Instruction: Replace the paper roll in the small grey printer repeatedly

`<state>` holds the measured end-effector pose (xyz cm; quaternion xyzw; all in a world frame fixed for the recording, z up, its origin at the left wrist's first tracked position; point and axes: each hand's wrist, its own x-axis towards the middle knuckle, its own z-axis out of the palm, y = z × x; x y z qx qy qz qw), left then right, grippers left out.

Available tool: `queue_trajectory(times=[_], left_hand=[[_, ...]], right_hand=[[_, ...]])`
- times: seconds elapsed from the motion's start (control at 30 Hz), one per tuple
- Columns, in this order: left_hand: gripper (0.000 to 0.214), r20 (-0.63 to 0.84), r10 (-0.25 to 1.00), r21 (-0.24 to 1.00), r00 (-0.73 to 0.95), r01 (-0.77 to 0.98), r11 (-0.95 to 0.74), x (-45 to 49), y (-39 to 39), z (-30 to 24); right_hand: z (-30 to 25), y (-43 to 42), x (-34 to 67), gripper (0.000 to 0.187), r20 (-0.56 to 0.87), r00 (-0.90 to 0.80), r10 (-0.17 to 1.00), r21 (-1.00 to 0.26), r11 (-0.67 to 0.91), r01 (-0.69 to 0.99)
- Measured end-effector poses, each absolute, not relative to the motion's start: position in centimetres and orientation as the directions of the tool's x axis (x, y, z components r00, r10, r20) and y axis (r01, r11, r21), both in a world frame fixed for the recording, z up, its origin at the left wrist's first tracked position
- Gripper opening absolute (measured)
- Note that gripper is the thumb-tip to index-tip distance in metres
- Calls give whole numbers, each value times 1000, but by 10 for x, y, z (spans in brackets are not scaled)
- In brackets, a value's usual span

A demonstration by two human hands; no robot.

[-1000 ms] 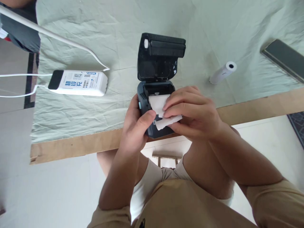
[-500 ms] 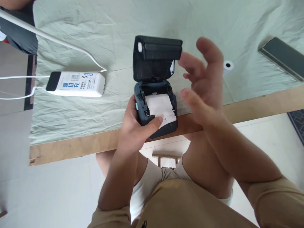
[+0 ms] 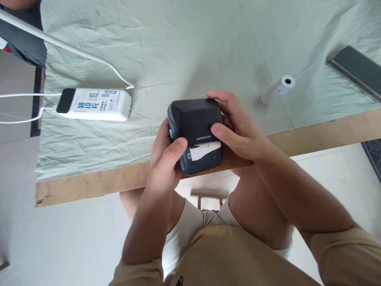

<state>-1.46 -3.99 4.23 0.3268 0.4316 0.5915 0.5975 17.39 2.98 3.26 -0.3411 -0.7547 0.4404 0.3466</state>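
Observation:
A dark label printer (image 3: 195, 119) with its lid down is held between both hands over the table's front edge. White paper (image 3: 205, 151) sticks out of the slot below the lid, its edge ragged. My left hand (image 3: 166, 155) grips the printer's left side, thumb on its top near the slot. On the right side, my right hand (image 3: 238, 127) is wrapped round the printer, with the thumb on the lid and the fingers at the far right corner. The undersides of both hands are partly hidden by the printer.
A white power strip (image 3: 95, 104) with cables lies at the left on the green cloth (image 3: 166, 47). A white paper roll (image 3: 276, 90) stands to the right, and a dark flat box (image 3: 357, 71) lies beyond it. At the top left, part of another person (image 3: 24, 35) shows.
The printer's lid has swung down from upright and now covers the paper inside. My right hand has come in from the right onto the lid; my left thumb has moved off the paper.

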Motion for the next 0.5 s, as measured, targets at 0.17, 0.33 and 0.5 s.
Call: queue_trajectory(times=[0.17, 0.33, 0.5], left_hand=[[44, -158, 986, 884, -48, -452, 119, -15, -38, 43], [38, -154, 984, 881, -86, -464, 97, -12, -37, 44], [34, -106, 987, 889, -118, -455, 41, -7, -38, 41]], right_hand=[[33, 33, 176, 60, 174, -537, 825, -912, 340, 228], [30, 35, 177, 61, 194, -539, 820, -901, 366, 232], [28, 36, 176, 49, 257, -523, 813, -848, 449, 281]])
